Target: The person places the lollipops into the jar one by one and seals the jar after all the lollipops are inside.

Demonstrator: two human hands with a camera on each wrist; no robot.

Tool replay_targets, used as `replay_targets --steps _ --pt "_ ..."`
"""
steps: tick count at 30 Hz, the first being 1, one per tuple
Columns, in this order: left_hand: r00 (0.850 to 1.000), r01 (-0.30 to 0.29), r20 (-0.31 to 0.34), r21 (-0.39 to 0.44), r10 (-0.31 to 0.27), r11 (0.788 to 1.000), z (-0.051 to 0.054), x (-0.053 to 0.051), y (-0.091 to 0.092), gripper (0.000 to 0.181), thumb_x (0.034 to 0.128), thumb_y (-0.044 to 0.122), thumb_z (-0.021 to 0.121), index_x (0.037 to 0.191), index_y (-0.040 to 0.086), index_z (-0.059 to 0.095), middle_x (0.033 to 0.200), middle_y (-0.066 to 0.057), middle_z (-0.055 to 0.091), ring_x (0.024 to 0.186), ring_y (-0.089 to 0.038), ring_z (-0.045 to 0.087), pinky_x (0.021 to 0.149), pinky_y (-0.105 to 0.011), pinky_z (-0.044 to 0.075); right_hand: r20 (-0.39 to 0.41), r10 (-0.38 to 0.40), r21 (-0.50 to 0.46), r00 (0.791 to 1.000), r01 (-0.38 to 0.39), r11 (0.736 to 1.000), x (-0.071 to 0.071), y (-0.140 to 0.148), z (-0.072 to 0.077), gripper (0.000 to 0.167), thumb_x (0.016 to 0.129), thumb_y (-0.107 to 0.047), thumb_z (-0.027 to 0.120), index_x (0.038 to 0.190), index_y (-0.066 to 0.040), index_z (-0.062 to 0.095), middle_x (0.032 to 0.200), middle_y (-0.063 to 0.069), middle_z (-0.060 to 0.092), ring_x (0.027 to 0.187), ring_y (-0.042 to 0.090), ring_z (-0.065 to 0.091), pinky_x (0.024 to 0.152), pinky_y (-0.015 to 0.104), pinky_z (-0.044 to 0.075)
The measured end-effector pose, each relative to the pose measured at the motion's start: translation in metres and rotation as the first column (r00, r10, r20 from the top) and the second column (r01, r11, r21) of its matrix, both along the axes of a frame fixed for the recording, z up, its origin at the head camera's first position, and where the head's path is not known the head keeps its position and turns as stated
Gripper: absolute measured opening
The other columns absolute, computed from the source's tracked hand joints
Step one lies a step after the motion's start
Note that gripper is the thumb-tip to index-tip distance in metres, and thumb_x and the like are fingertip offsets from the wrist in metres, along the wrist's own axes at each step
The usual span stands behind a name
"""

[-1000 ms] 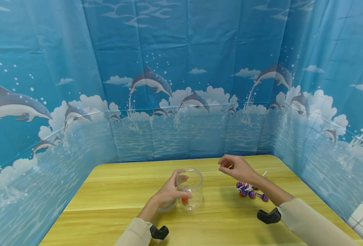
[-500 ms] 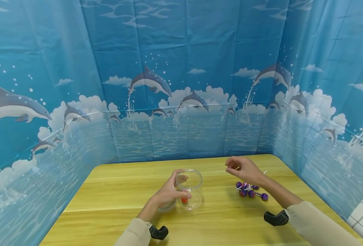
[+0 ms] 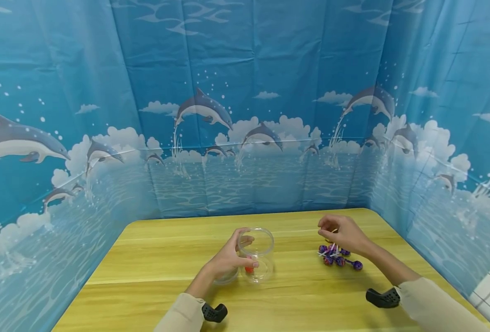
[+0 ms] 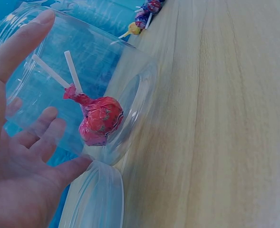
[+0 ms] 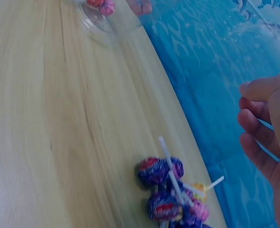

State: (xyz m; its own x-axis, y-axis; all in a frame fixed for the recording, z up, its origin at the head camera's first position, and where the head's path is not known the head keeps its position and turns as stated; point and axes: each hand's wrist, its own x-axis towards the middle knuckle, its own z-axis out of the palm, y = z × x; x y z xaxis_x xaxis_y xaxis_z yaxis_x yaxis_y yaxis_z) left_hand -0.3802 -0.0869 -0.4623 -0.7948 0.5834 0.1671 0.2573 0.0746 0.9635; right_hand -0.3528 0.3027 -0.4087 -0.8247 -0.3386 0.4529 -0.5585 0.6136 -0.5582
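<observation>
My left hand (image 3: 227, 259) grips a clear plastic jar (image 3: 265, 263) standing on the table, its open mouth upward. Inside, in the left wrist view, are red-wrapped lollipops (image 4: 99, 118) with two white sticks visible. A clear round lid (image 4: 99, 197) lies beside the jar, partly hidden by that hand. My right hand (image 3: 344, 234) hovers just above a pile of lollipops (image 3: 329, 260), its fingers loosely bent with nothing visible between them. Purple wrappers (image 5: 162, 206) dominate the pile, and a yellow lollipop (image 5: 199, 190) shows at its far side.
The yellow wood-grain table (image 3: 153, 258) meets a blue dolphin-print curtain (image 3: 245, 180) along its back and sides. Between jar and pile lies bare tabletop. A black wrist mount (image 3: 215, 313) sits at the left sleeve, another (image 3: 382, 299) at the right.
My right hand has moved rightward and slightly down, from left of the lollipop pile to above it. The left hand and the jar have stayed in place.
</observation>
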Motion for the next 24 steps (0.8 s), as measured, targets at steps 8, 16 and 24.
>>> replay_targets --steps 8,16,24 --pt "1.000 -0.001 -0.018 -0.018 0.001 1.000 0.000 0.000 -0.001 0.092 0.0866 0.015 0.087 0.158 0.023 0.030 0.155 -0.012 0.043 0.145 -0.040 0.038 0.102 -0.048 0.049 -0.033 -0.044 0.035 0.998 0.046 0.998 0.004 0.015 -0.009 0.004 0.098 -0.009 0.072 0.102 -0.010 0.072 0.084 -0.009 0.070 0.074 0.017 0.068 0.066 0.031 0.056" --pt "1.000 -0.006 -0.018 -0.035 0.005 0.999 0.002 0.000 -0.002 0.095 0.0870 0.017 0.087 0.161 0.018 0.027 0.155 -0.012 0.044 0.142 -0.043 0.042 0.101 -0.047 0.050 0.001 -0.074 0.067 0.997 0.073 0.995 0.006 0.033 -0.020 0.004 0.096 -0.006 0.073 0.100 -0.005 0.072 0.084 0.001 0.071 0.074 0.023 0.068 0.063 0.031 0.054" --pt "1.000 0.001 -0.021 -0.034 -0.001 0.999 0.002 0.001 -0.002 0.092 0.0884 0.016 0.085 0.160 0.022 0.028 0.157 -0.014 0.041 0.145 -0.038 0.038 0.101 -0.047 0.050 0.064 -0.124 0.090 0.990 0.118 0.989 0.008 0.050 -0.037 0.005 0.096 -0.012 0.075 0.097 -0.007 0.074 0.084 -0.001 0.071 0.074 0.013 0.067 0.065 0.030 0.055"
